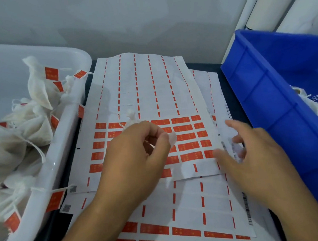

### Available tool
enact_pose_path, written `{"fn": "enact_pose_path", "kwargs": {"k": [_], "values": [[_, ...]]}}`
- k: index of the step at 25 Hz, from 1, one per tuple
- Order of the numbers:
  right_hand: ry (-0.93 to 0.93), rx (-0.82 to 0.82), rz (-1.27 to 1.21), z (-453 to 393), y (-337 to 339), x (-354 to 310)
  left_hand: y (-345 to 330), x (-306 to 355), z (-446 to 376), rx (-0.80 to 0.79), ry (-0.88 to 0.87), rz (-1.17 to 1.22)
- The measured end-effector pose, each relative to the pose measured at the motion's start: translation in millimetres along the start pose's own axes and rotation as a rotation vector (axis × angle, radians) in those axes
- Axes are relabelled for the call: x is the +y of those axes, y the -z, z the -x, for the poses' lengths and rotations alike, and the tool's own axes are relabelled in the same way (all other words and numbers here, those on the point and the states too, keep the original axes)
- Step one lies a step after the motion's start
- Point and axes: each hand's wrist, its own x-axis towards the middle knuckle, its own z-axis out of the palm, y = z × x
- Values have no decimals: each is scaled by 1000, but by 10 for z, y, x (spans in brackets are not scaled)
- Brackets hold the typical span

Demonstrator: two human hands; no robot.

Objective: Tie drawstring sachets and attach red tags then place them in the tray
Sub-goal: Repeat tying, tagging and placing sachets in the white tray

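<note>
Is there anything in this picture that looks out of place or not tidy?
Yes, slightly. Several red tags hang over the rim of the white tray instead of lying inside it. The top sticker sheet sits askew on the sheet below. Nothing looks damaged or spilled.

We see an even, rather cool and soft light, without hard shadows; only faint shadows lie under the hands on the label sheet (151,93). A weak glare shows on the rim of the white tray (63,141) at 9 o'clock. The right hand (254,150) is smeared by motion blur, mostly at its fingers. The wide lens bends straight lines near the edges, as on the blue bin (269,109) at 3 o'clock. The whole picture is slightly soft.
</note>
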Motion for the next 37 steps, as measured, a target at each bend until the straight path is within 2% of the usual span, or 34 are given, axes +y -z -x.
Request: {"fn": "enact_pose_path", "kwargs": {"k": [2,4,5,8,14,18,19,22,26,31,37], "values": [[109,47,-221,12,6,-85,14,12,8,-25,-89,-120],[163,-71,-402,36,-35,-250,14,9,8,-53,-173,-202],[191,-116,-388,30,-77,-300,8,10,8,-59,-206,-214],[254,-99,-300,-79,-156,-421,2,19,-8,-35,-233,-181],[191,-177,-416,-294,-218,-448,-25,-43,-38,16,-200,-197],[85,-28,-604,-290,-337,-359,34,-187,-89,262,37,-225],[62,24,-650,-281,-354,-334,65,-246,-106,268,83,-264],[28,125,-725,-266,-377,-286,112,-332,-123,164,139,-370],[29,159,-738,-254,-387,-266,104,-280,-135,94,130,-227],[24,191,-768,-239,-423,-250,24,-158,-54,-215,22,-73],[-19,236,-847,-277,-427,-189,-58,-149,-38,-185,-7,5]]}}
